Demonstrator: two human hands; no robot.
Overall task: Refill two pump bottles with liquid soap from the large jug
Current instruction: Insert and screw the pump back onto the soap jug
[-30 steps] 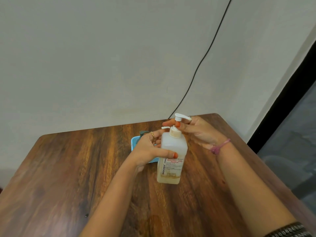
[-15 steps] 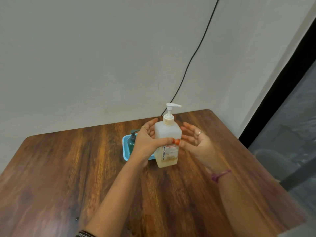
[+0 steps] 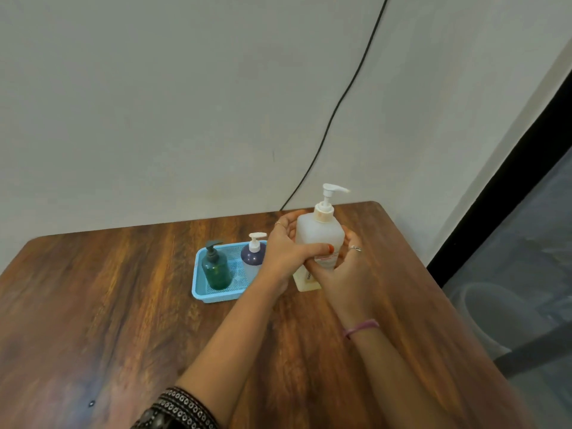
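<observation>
while upright on the table, the jug sits between both hands' fingers.

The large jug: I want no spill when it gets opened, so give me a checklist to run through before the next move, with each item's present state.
1. Large jug upright on the table: ok.
2. Left hand grip round the jug: ok.
3. Right hand grip on the jug: ok.
4. Jug's pump off for pouring: not ok, on.
5. Green pump bottle and purple-topped pump bottle opened: not ok, pumps on, both in the blue basket.
6. Soap enough for both: cannot tell.
</observation>
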